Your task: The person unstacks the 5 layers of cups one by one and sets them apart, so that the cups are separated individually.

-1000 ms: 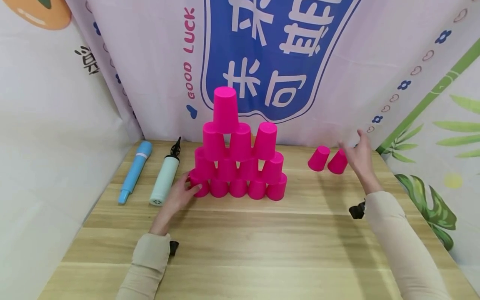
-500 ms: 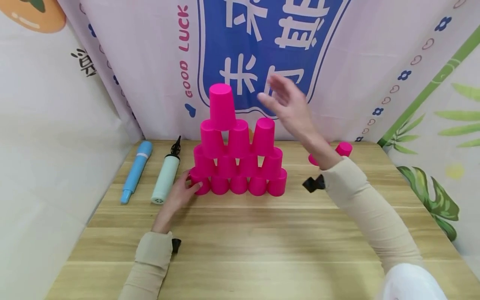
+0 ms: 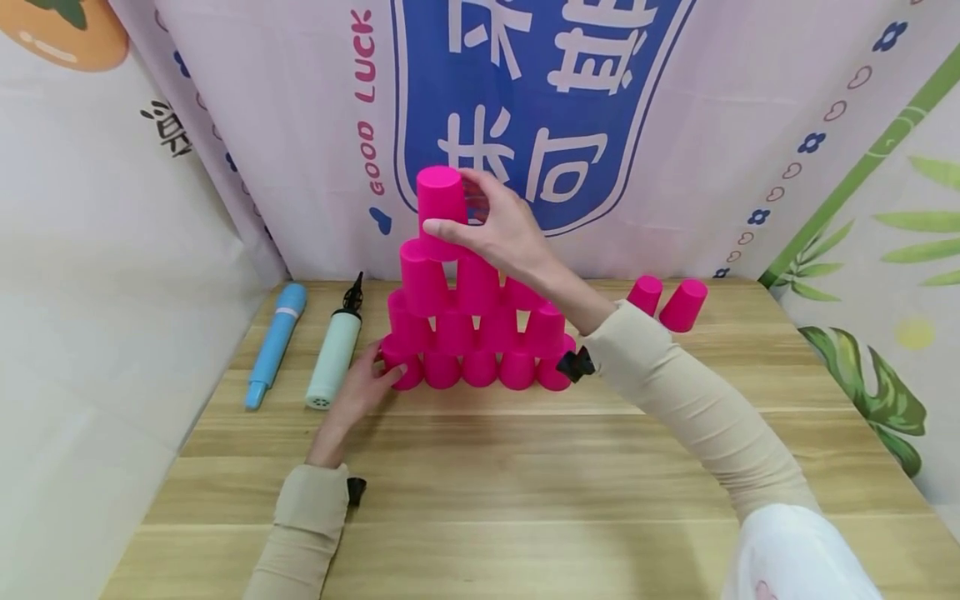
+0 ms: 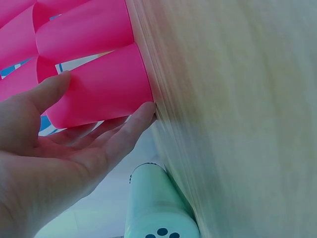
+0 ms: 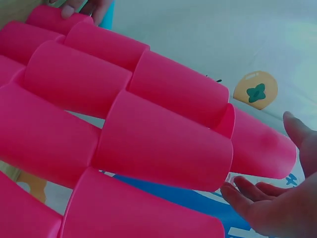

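Holding bottom-left cup (image 4: 108,89) | left grip (image 3: 364,387): curled round it | right grip (image 3: 504,229): loosely spread around top cup (image 3: 441,197), contact unclear

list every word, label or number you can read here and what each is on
"GOOD LUCK": pink, sideways on the back cloth.
"未来可期": white, sideways on its blue panel, partly cut off above.
Black character, left cloth: too unclear to read.
Pink cups: no text visible.

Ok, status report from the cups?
Left fingers holding bottom-left cup. Right fingers around top cup, grip unclear. Pyramid standing. Pale-green cylinder left, clear of it.
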A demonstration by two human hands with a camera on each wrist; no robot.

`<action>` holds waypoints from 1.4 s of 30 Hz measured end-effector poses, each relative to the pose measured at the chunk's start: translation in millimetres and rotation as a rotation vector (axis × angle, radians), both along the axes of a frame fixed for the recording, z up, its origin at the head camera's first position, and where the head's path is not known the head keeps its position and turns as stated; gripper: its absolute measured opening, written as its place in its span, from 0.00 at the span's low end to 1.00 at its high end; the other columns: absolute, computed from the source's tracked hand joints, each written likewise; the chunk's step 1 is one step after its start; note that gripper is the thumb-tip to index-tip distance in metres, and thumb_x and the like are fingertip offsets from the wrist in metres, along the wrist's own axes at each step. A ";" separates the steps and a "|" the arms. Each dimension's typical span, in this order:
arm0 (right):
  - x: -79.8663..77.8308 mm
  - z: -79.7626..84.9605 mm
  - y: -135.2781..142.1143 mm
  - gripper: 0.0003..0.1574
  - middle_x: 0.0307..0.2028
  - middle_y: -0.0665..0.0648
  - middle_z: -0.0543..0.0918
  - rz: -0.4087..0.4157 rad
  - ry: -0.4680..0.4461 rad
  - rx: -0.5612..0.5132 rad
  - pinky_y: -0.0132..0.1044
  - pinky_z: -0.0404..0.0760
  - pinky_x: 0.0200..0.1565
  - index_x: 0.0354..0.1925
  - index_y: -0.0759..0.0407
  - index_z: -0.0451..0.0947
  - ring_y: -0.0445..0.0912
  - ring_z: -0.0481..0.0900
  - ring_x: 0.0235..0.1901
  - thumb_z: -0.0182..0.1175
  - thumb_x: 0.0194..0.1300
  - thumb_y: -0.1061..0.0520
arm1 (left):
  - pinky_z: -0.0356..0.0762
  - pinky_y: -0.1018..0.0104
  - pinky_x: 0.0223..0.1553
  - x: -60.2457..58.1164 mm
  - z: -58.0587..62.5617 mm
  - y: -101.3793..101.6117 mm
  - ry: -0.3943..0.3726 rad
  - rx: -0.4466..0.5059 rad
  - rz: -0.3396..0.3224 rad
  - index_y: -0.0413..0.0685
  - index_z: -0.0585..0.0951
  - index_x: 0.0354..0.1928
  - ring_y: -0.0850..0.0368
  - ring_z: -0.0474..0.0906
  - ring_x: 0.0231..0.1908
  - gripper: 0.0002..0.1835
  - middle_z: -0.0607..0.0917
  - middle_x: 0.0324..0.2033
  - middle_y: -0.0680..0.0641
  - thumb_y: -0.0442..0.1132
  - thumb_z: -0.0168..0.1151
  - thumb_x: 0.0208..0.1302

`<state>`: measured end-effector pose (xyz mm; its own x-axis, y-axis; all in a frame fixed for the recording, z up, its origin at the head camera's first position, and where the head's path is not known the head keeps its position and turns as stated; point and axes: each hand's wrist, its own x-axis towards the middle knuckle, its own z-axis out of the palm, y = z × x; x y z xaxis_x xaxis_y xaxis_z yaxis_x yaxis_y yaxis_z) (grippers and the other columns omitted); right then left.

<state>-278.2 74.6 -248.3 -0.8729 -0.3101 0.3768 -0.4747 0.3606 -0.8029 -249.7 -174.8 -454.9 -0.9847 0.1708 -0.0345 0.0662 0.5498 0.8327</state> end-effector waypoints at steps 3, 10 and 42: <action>0.7 -0.7 -3.5 0.50 0.58 0.52 0.75 -0.017 0.003 0.013 0.33 0.79 0.51 0.70 0.55 0.60 0.43 0.75 0.54 0.70 0.55 0.45 | 0.68 0.45 0.62 1.4 -0.8 -0.1 0.004 -0.001 -0.002 0.31 0.52 0.71 0.33 0.63 0.64 0.34 0.63 0.65 0.28 0.38 0.54 0.71; 0.5 -4.9 -7.3 0.48 0.56 0.53 0.77 -0.017 -0.012 -0.002 0.32 0.80 0.49 0.69 0.56 0.60 0.43 0.77 0.52 0.70 0.56 0.46 | 0.68 0.44 0.61 3.8 -3.9 -0.7 0.008 0.002 -0.002 0.33 0.53 0.72 0.33 0.63 0.64 0.34 0.63 0.65 0.29 0.38 0.53 0.71; -0.5 -2.1 36.1 0.44 0.53 0.52 0.77 -0.168 0.061 -0.078 0.34 0.81 0.48 0.65 0.54 0.66 0.44 0.78 0.50 0.72 0.54 0.47 | 0.70 0.45 0.61 -0.6 -3.2 -0.4 -0.004 -0.019 0.007 0.34 0.52 0.72 0.33 0.65 0.63 0.35 0.63 0.66 0.29 0.40 0.53 0.71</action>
